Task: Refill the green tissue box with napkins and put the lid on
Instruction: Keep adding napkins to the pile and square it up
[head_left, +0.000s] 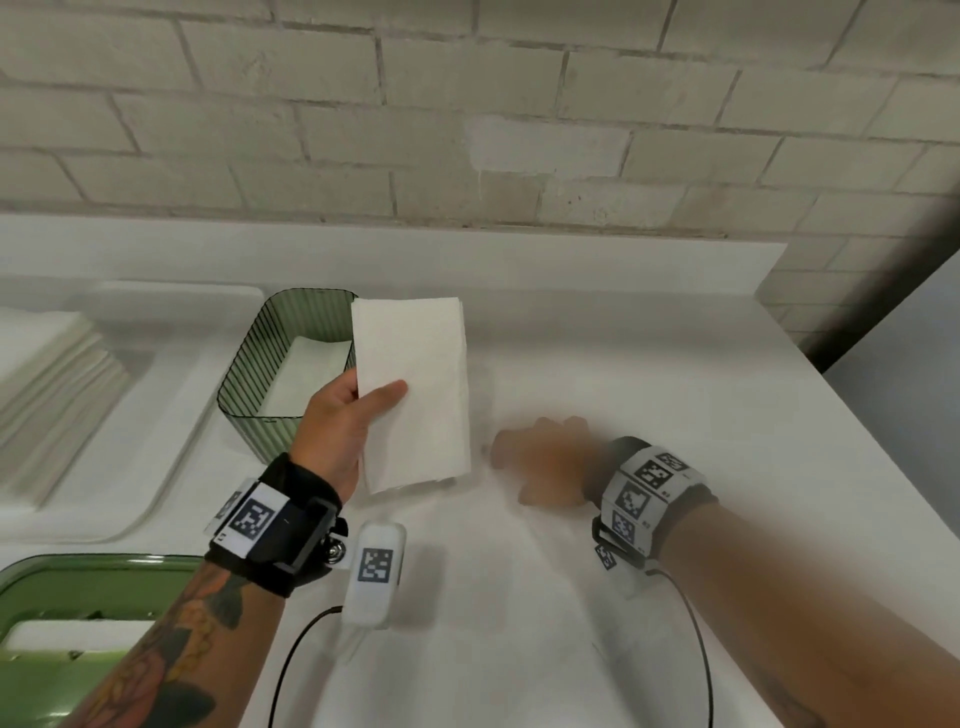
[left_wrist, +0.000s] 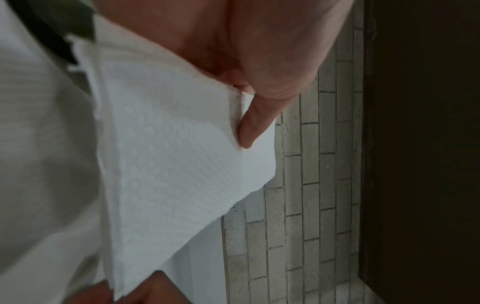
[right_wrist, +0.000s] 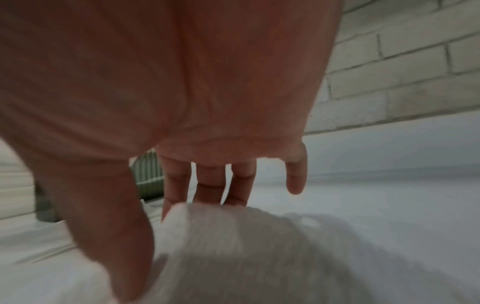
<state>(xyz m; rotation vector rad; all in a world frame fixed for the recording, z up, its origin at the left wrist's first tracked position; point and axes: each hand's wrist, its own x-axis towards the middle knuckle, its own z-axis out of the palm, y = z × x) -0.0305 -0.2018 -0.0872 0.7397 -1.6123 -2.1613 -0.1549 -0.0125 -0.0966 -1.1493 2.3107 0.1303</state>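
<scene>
The ribbed green tissue box (head_left: 260, 358) stands open on the white counter (head_left: 649, 395), with white napkins (head_left: 306, 379) lying in its bottom. My left hand (head_left: 374, 402) holds a folded stack of napkins (head_left: 415, 395) upright just right of the box, thumb on the front and fingers behind. Up close, the napkin stack (left_wrist: 168, 154) is pinched at its edge by my left hand (left_wrist: 259, 72). My right hand (head_left: 540, 460), blurred, hovers open over the counter right of the stack. Its fingers (right_wrist: 207, 185) are spread and hold nothing. The green lid (head_left: 78, 587) lies at the lower left.
A tall pile of spare napkins (head_left: 52, 384) sits in a white tray (head_left: 171, 395) left of the box. A brick wall (head_left: 467, 130) backs the counter, whose right edge (head_left: 810, 374) drops off. A blurred white shape (right_wrist: 233, 242) lies under my right fingers.
</scene>
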